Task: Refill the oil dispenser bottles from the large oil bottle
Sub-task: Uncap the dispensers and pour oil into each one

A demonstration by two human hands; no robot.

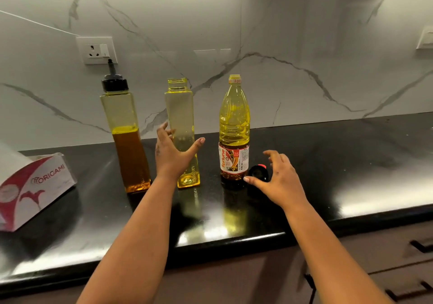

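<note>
My right hand (276,174) hovers spread and empty over the black dispenser cap (258,173) lying on the counter (351,163), just right of the large oil bottle (234,130). My left hand (172,153) is opened wide, thumb out toward that bottle, cupped just before the uncapped dispenser (181,125) standing left of it; I cannot tell if the palm touches. Both bottles stand upright, long axes vertical. The large oil bottle, still capped I think, is nearer my right hand. Farthest left of it stands the capped dispenser (126,135), partly full, and a tissue box (35,186)
</note>
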